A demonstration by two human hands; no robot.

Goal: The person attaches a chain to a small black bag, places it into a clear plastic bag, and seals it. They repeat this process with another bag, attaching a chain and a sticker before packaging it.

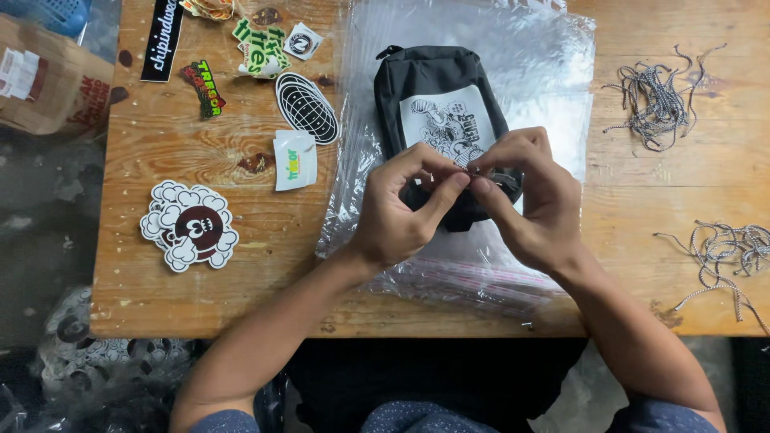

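A black pouch [425, 84] with a white printed drawing on its front lies on a stack of clear plastic bags [545, 88] on the wooden table [160, 273]. My left hand [397, 216] and my right hand [529, 204] meet over the pouch's near end. The fingertips of both pinch a small dark part there, which looks like the zipper pull with a bit of cord. The fingers hide most of it.
Several stickers lie at the left, among them a cloud-shaped one [190, 224] and a black oval one [306, 107]. Two heaps of speckled cords [658, 96] [734, 248] lie at the right. A brown cardboard box [44, 76] stands off the table's left edge.
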